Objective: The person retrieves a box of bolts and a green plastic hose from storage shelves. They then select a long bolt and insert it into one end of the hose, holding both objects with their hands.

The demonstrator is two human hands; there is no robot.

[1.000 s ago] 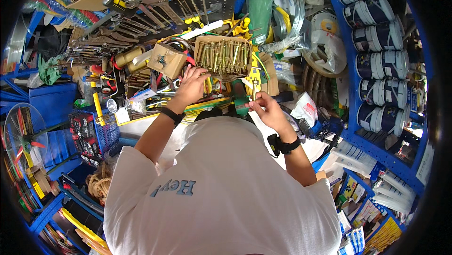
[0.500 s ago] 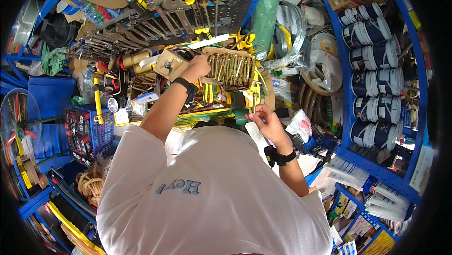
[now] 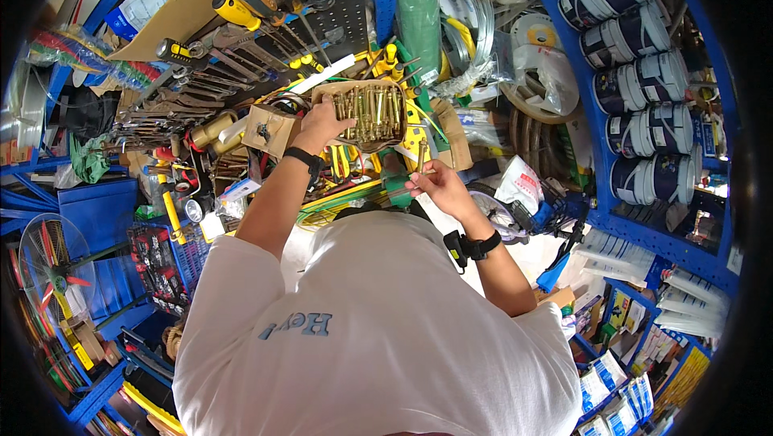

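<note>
An open cardboard box [image 3: 368,148] full of long brass-coloured anchor bolts [image 3: 370,110] sits ahead of me among the tools. My left hand [image 3: 322,124] is closed over the box's left edge, thumb toward the bolts; some of its fingers are hidden. To the right and nearer my body, my right hand [image 3: 444,188] pinches a single anchor bolt [image 3: 422,154] by its lower end and keeps it upright, apart from the box. Just left of my left hand is a smaller open carton [image 3: 270,130] with a few small dark pieces in it.
Behind the box, screwdrivers [image 3: 237,12] and wrenches hang on a dark perforated panel [image 3: 342,21]. Blue shelving with paint cans [image 3: 632,82] stands at right. A caged fan [image 3: 56,275] and a blue crate [image 3: 193,259] are at left. Yellow-handled tools [image 3: 342,164] lie under the box.
The whole view has turned and shifted, so the box appears further left. My right hand, still pinching the bolt, is slightly farther forward relative to the box. My left hand stays at the box's edge.
</note>
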